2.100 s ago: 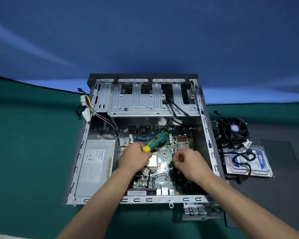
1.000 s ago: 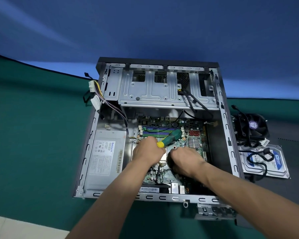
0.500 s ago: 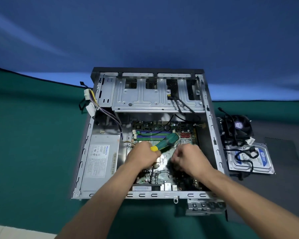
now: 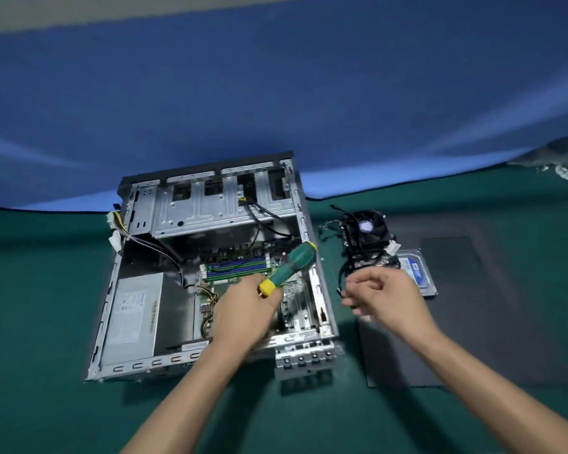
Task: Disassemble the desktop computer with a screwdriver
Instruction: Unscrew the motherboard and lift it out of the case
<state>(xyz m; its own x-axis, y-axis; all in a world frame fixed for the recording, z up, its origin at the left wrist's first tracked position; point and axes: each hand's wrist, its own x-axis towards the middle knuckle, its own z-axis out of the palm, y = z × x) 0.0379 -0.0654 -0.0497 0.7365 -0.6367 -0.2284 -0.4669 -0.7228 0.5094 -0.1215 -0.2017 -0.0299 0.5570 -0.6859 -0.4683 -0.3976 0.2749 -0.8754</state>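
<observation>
The open desktop case [image 4: 110,290] lies flat on the green mat, its motherboard [image 4: 236,266] exposed. My left hand [image 4: 243,314] hovers over the board and grips a green and yellow screwdriver [image 4: 289,267], whose handle points up and to the right; the tip is hidden under the hand. My right hand [image 4: 384,296] is outside the case, to its right, above the black side panel [image 4: 473,306]. Its fingers are loosely spread and blurred, and I see nothing in them.
A grey power supply [image 4: 132,312] fills the case's left side, and a metal drive cage [image 4: 210,208] its far end. A removed cooler fan [image 4: 366,231] and a hard drive [image 4: 420,273] with cables lie just beyond my right hand. A blue backdrop rises behind.
My right hand left the motherboard and swung right, out of the case, over the black panel. The left hand stayed over the board with the screwdriver. My view turned right.
</observation>
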